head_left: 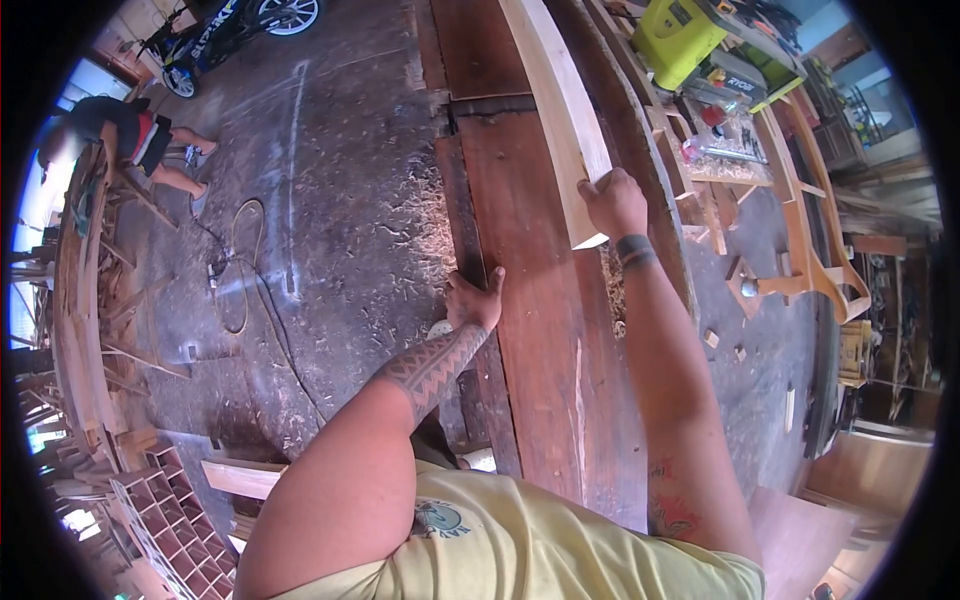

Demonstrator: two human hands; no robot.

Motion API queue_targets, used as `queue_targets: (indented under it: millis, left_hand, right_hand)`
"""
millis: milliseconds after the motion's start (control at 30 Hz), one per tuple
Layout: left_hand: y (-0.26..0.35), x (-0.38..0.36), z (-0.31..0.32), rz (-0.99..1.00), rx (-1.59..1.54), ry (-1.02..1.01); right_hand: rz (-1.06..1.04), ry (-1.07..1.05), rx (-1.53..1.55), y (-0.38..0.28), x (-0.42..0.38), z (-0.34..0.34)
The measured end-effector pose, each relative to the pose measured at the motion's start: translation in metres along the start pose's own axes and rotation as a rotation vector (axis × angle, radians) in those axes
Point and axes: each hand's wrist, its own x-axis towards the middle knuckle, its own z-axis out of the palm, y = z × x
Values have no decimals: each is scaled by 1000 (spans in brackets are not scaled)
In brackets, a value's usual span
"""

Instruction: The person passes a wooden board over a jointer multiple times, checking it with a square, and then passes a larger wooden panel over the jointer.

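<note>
A long pale wooden board (560,110) stands along the reddish-brown plank workbench (530,210), running away from me. My right hand (614,203) is closed over its near end, with the fingers wrapped round the top edge. At the left edge of the bench is my left hand (475,300), its thumb spread away from the fingers and nothing visibly held in it. The fingers lie at the bench's side, partly turned from view.
Wood shavings (430,215) litter the floor by the bench. A cable (262,290) loops across the floor at left. Another person (140,135) bends over by stacked timber. At right stand a green Ryobi machine (690,45) and a wooden chair frame (800,220).
</note>
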Motion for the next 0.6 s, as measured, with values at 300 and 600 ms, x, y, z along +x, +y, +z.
queue_targets:
  millis: [300,600]
  left_hand:
    - [1,-2,-4,2,-56,-30]
    - [-12,1,12,114,-71,107]
  right_hand:
    - [10,-7,-7,-11,28,6]
    - [19,-10,-26,-21,57,8]
